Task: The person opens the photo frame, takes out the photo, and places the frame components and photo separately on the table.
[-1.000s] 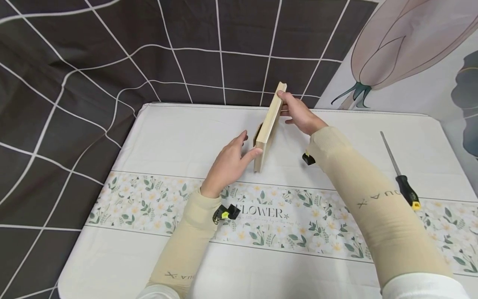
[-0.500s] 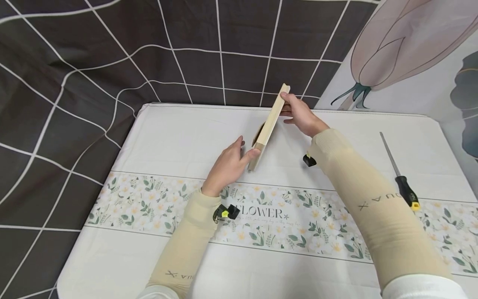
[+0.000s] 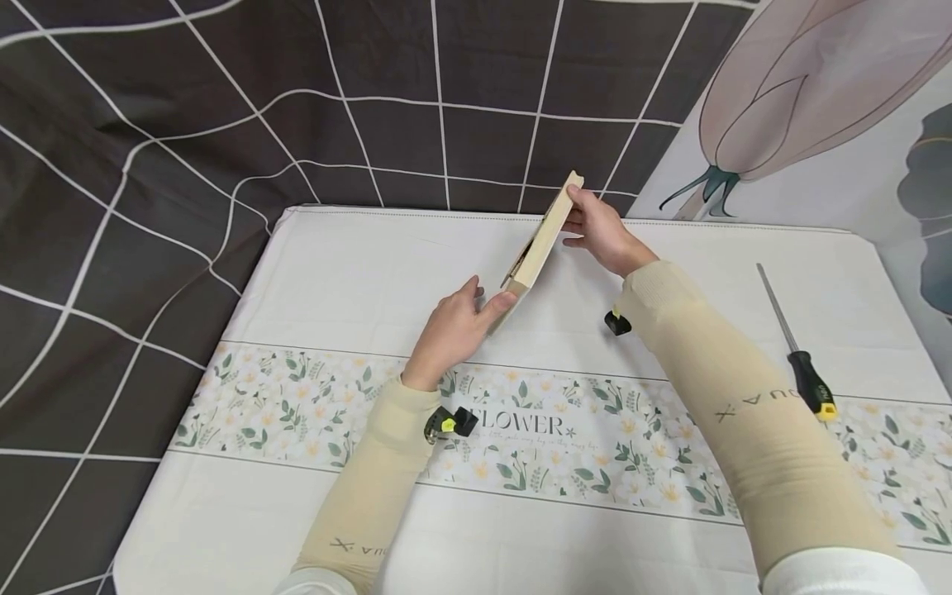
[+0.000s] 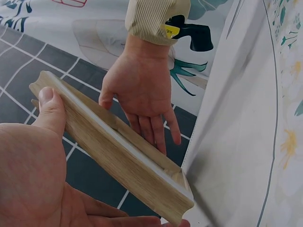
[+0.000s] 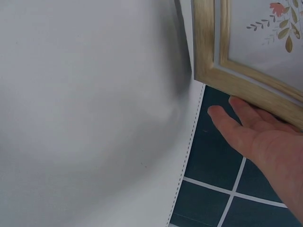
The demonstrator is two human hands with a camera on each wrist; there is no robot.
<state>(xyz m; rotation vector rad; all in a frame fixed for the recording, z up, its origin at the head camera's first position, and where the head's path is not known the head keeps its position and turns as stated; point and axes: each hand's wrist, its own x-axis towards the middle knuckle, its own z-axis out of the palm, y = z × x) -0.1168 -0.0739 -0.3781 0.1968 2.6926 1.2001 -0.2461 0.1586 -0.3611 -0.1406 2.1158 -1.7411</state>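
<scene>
A light wood picture frame [image 3: 549, 240] stands on edge, tilted, between my two hands above the table. My left hand [image 3: 449, 332] holds its near lower end, thumb on the outer edge; in the left wrist view that thumb lies along the grooved wooden moulding [image 4: 113, 153]. At the far upper end my right hand [image 3: 604, 235] grips the frame, thumb on the top edge and fingers on the right side. A flower print under the frame's front border [image 5: 206, 45] shows in the right wrist view. The back, partly visible from the head, has a raised flap [image 3: 518, 263].
A screwdriver [image 3: 811, 384] with a black and yellow handle lies on the right of the table. The white tablecloth [image 3: 357, 273] carries a floral band [image 3: 297, 405]. Behind the table's far edge hangs a dark checked curtain [image 3: 372, 91], beside a flower-printed cloth [image 3: 781, 124].
The frame has tilted further, its far end shifting right and its near end left, with more of its back showing. My left hand has slid slightly left; the screwdriver has stayed put.
</scene>
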